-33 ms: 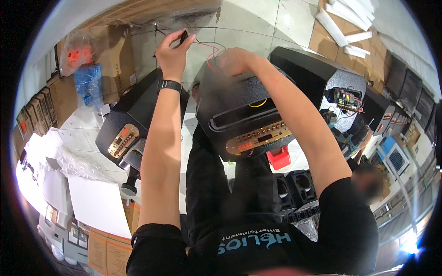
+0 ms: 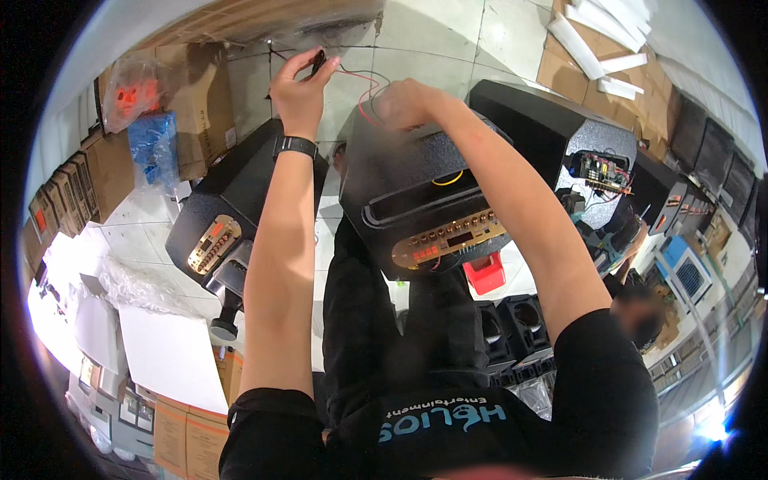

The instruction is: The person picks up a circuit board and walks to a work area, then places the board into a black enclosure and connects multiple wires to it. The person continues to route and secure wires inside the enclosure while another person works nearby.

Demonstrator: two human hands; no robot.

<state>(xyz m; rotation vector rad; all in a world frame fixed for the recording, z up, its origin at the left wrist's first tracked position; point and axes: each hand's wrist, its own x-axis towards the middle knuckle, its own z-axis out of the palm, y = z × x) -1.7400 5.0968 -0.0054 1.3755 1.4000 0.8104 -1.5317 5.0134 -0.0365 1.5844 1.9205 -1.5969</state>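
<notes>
My left hand (image 2: 300, 90) is raised beyond the far end of a black speaker cabinet (image 2: 360, 160), pinching a small black part (image 2: 318, 63) between thumb and fingers. From that part, thin red and black wires (image 2: 374, 80) loop across toward my right hand (image 2: 408, 104). Its fingers are curled down at the cabinet's far end, and what they hold is hidden. The cabinet stands in front of my legs. A gold control panel (image 2: 452, 240) with knobs faces me, and a yellow cable loop (image 2: 448, 179) shows in its recessed slot.
Another black speaker (image 2: 232, 192) stands to the left, beside cardboard boxes (image 2: 196, 120). On the right, a larger cabinet (image 2: 528, 120) adjoins an exposed circuit board (image 2: 604, 172). A red bin (image 2: 485, 274) sits near my legs. A person (image 2: 640, 316) is at the far right.
</notes>
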